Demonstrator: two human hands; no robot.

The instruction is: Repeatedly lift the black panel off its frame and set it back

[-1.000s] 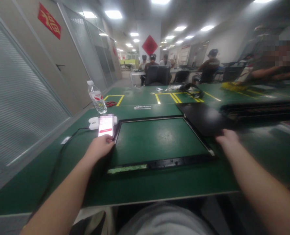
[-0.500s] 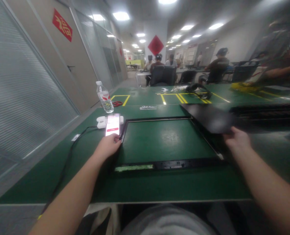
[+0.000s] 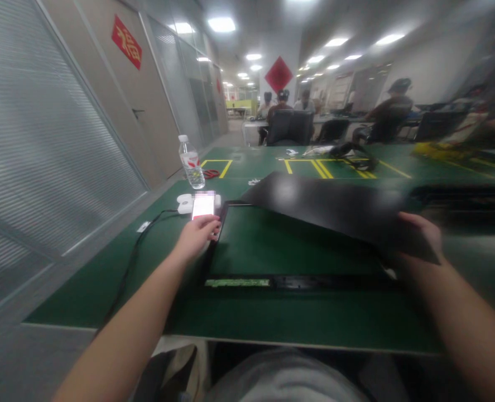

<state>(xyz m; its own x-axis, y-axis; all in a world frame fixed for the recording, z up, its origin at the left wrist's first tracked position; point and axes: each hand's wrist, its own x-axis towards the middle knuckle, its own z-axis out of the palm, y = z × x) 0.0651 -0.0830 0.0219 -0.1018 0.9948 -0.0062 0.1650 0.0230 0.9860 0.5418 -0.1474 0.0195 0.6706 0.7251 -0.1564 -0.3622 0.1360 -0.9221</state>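
Black thin flat sheet [image 3: 331, 209], matte w/ a light glare spot, is held in the air over the table, tilted, far-left end over the frame's back edge. R hand [image 3: 418, 240] is clamped on its near-right corner, fingers on top, thumb hidden under. Below it a black rectangular frame [image 3: 297, 282] lies flat on the green-matted table [image 3: 272, 324], open middle showing the mat. A pale green strip [image 3: 236, 283] sits in the frame's near-left edge. L hand [image 3: 197, 237] rests on the frame's far-left corner, fingers bent and together; can't tell if it grips.

Writing: red rectangular sign [image 3: 125, 48] on the grey door at left has a gold character, too blurred to read. Red diamond sign [image 3: 279, 74] on the far pillar, unreadable. The clear plastic bottle [image 3: 191, 163] w/ white cap has a red-white label, brand unreadable. It stands upright at the table's left-back; contents look clear, level can't tell.

Just beyond the L hand lies a lit phone [image 3: 203, 206], screen blurred out, touching a white puck-shaped charger [image 3: 184, 204]. A black cable [image 3: 134, 262] runs off to the left edge. Yellow tape boxes [image 3: 314, 166] mark the far mat. Other people sit at a far table, backs or sides to cam.
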